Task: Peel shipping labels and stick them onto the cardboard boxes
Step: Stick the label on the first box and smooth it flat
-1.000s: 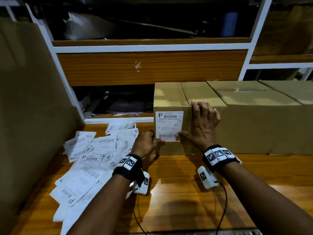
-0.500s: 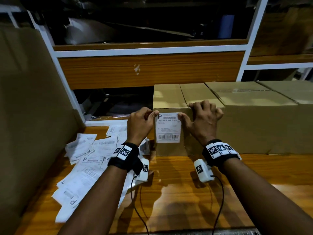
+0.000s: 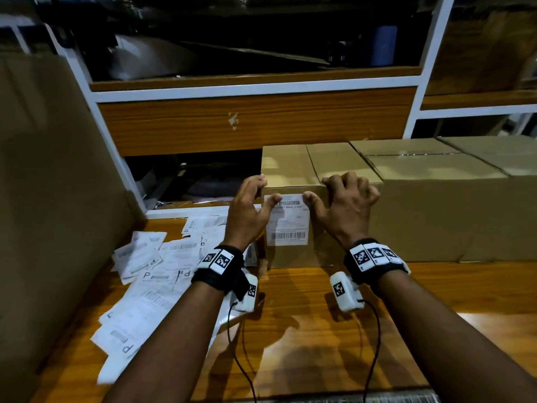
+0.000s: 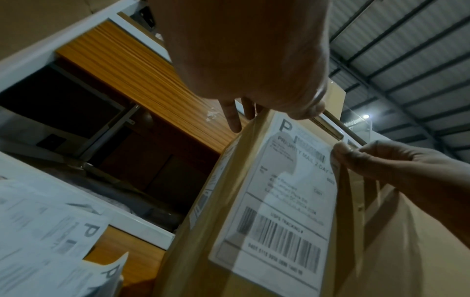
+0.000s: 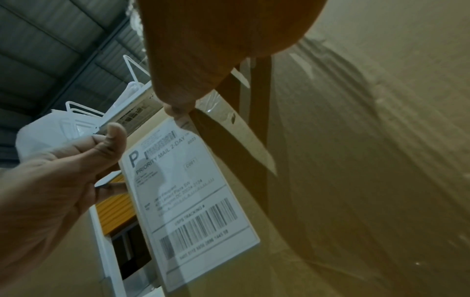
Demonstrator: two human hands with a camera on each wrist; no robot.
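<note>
A small cardboard box [image 3: 293, 167] stands on the wooden table [image 3: 319, 330]. A white shipping label [image 3: 287, 225] lies flat on its front face. My left hand [image 3: 268, 189] presses its thumb on the label's top left corner, and its fingers reach loosely past the box's top left edge. My right hand [image 3: 317, 188] presses its thumb on the top right corner, with its fingers curled over the box's top edge. The left wrist view shows the label [image 4: 287, 201] with both thumbs at its top. In the right wrist view the label [image 5: 188, 197] looks smooth.
Several loose label sheets [image 3: 151, 271] lie scattered on the table at the left. Larger cardboard boxes [image 3: 436, 213] stand against the small box's right side. A big cardboard sheet [image 3: 43, 199] leans at the far left. A white-framed shelf [image 3: 255, 120] rises behind.
My left hand rose from the label's lower left corner to its top left corner. My right hand's fingers went from flat on the box front to curled over its top edge.
</note>
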